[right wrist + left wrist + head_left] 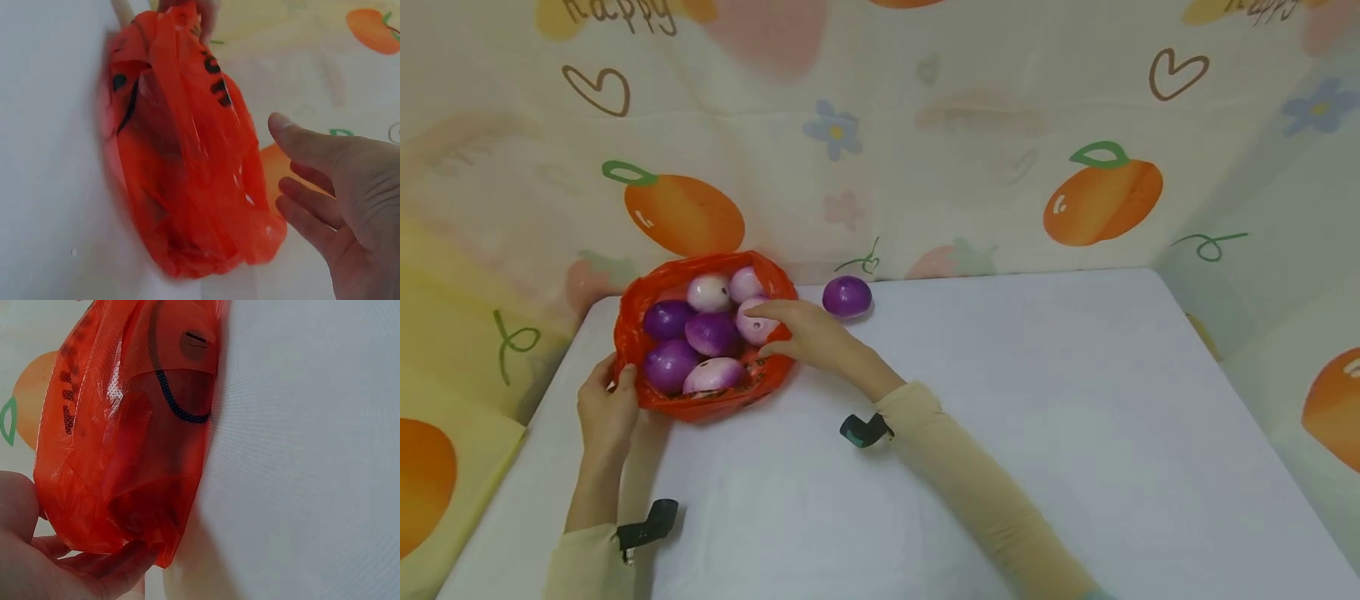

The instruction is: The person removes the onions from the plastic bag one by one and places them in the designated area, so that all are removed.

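Observation:
A red plastic bag [700, 410] stands with its mouth open at the back left of the table, holding several purple and pale pink onions [712, 335]. At the bag's left side my left hand [607, 414] grips the rim, the thumb [627, 377] at the edge. In the left wrist view its fingers lie against the plastic. Over the bag's right rim reaches my right hand [816, 337], thumb and fingers apart, close to a pale onion [751, 327]. Nothing is in that hand in the right wrist view. One purple onion [847, 297] lies on the table right of the bag.
A white-covered table [1037, 400] lies under the bag. Behind it hangs a cloth [970, 167] printed with oranges, hearts and flowers. Each wrist carries a small black camera, the left one [649, 522] and the right one [863, 430].

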`<state>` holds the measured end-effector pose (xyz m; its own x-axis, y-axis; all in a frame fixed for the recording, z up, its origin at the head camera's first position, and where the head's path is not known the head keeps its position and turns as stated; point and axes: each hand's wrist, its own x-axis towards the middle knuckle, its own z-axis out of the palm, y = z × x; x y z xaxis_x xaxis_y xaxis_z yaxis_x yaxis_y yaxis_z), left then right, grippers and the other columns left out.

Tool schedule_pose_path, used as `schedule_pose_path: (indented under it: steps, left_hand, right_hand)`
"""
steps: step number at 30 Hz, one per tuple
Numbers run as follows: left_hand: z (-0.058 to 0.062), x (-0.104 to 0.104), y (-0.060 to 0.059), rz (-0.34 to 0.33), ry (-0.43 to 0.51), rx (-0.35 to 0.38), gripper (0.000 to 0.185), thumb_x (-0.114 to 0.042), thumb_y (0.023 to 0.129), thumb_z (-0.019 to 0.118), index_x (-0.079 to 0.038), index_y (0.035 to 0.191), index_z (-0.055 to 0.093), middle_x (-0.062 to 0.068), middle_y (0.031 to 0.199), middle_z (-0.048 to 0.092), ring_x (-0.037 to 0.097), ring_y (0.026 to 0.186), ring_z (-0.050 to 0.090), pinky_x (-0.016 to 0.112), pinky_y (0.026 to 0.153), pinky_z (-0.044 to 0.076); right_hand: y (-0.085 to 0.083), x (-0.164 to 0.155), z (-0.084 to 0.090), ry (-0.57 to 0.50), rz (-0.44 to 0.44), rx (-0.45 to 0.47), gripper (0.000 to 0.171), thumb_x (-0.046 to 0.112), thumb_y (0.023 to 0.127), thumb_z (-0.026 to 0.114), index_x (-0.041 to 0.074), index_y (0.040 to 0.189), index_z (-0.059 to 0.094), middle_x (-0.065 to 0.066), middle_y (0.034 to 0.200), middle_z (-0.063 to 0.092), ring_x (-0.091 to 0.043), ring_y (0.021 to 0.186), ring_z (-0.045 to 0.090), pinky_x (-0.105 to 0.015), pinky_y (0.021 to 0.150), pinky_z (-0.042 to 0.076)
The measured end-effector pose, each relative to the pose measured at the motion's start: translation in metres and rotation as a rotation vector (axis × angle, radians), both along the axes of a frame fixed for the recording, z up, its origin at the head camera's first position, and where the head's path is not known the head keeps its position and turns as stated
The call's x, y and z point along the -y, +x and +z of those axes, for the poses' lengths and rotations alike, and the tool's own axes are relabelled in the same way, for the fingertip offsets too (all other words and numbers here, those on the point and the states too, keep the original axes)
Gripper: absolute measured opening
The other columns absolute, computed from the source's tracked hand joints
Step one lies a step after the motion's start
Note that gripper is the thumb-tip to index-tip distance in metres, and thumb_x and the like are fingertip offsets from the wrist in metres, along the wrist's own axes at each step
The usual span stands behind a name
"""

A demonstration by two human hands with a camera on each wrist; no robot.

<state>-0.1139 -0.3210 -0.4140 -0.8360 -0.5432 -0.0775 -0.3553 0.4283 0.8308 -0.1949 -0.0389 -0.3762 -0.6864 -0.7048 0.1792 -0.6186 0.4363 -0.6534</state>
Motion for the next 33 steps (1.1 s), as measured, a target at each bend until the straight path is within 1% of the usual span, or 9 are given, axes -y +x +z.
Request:
schedule_pose_path:
  steps: [3,7,10,15,18,21,25,28,33]
  left_hand:
    - [-0.001,0.002,0.002,0.004,0.010,-0.004,0.050,-0.025,0.103,0.039,-0.009,0.150,0.040,0.016,0.148,0.046,0.020,0.112,0.052,0.015,0.090,0.046]
    - [-0.002,0.005,0.003,-0.002,0.001,-0.015,0.050,-0.025,0.103,0.040,-0.008,0.149,0.041,0.017,0.147,0.046,0.012,0.101,0.053,0.005,0.072,0.042]
    - [0.000,0.005,0.002,-0.004,-0.005,-0.006,0.050,-0.026,0.103,0.040,-0.008,0.150,0.040,0.017,0.147,0.046,0.015,0.105,0.053,0.009,0.080,0.045]
    - [0.001,0.001,0.001,-0.006,0.007,0.008,0.051,-0.026,0.103,0.039,-0.007,0.150,0.038,0.017,0.149,0.044,0.028,0.119,0.049,0.028,0.102,0.044]
    - [0.000,0.000,0.001,-0.006,0.006,0.008,0.051,-0.026,0.103,0.038,-0.006,0.150,0.038,0.018,0.149,0.044,0.031,0.122,0.047,0.032,0.105,0.042]
    - [-0.001,0.000,0.001,-0.008,-0.007,0.002,0.051,-0.025,0.103,0.040,-0.005,0.149,0.039,0.019,0.148,0.045,0.024,0.111,0.053,0.019,0.092,0.046]
    - [-0.001,0.000,0.001,-0.014,-0.019,-0.007,0.050,-0.024,0.103,0.041,-0.005,0.148,0.041,0.020,0.146,0.047,0.009,0.093,0.053,0.005,0.070,0.040]
    - [-0.001,-0.001,0.001,-0.018,-0.025,-0.010,0.049,-0.024,0.102,0.041,-0.004,0.147,0.042,0.020,0.145,0.048,0.006,0.090,0.052,0.004,0.067,0.039]
    - [0.000,-0.001,0.000,-0.022,-0.024,-0.015,0.049,-0.023,0.102,0.042,-0.003,0.147,0.044,0.020,0.144,0.049,0.010,0.094,0.053,0.004,0.068,0.039]
  right_hand:
    - [0.004,0.015,0.002,0.106,0.071,-0.092,0.056,0.021,0.089,0.073,0.013,0.141,0.054,0.001,0.139,0.057,-0.010,0.127,0.050,-0.013,0.104,0.035]
    - [0.011,0.033,0.006,0.286,0.190,-0.272,0.052,0.006,0.094,0.061,0.017,0.144,0.050,0.006,0.146,0.051,-0.009,0.134,0.044,-0.012,0.105,0.033]
    - [0.016,0.041,0.006,0.348,0.224,-0.339,0.060,-0.002,0.090,0.057,0.021,0.145,0.050,0.009,0.149,0.047,-0.007,0.136,0.041,-0.012,0.105,0.032]
    - [0.019,0.051,0.001,0.379,0.244,-0.376,0.058,0.002,0.091,0.061,0.025,0.144,0.051,0.010,0.149,0.047,-0.005,0.136,0.040,-0.012,0.107,0.029]
    - [0.020,0.058,-0.006,0.402,0.257,-0.361,0.059,0.006,0.091,0.064,0.027,0.144,0.050,0.010,0.148,0.047,-0.006,0.136,0.041,-0.013,0.108,0.029]
    - [0.023,0.061,-0.009,0.410,0.256,-0.356,0.058,0.008,0.091,0.066,0.025,0.144,0.051,0.011,0.144,0.051,-0.007,0.131,0.046,-0.014,0.108,0.030]
    - [0.025,0.063,-0.013,0.394,0.236,-0.367,0.050,0.013,0.092,0.067,0.026,0.139,0.056,0.012,0.135,0.058,-0.007,0.119,0.054,-0.014,0.103,0.036]
    - [0.026,0.063,-0.015,0.397,0.223,-0.376,0.048,0.016,0.092,0.068,0.028,0.137,0.058,0.013,0.133,0.060,-0.006,0.116,0.056,-0.013,0.099,0.039]
    - [0.026,0.068,-0.021,0.423,0.211,-0.409,0.050,0.019,0.093,0.067,0.026,0.141,0.054,0.011,0.138,0.056,-0.007,0.122,0.053,-0.014,0.103,0.037]
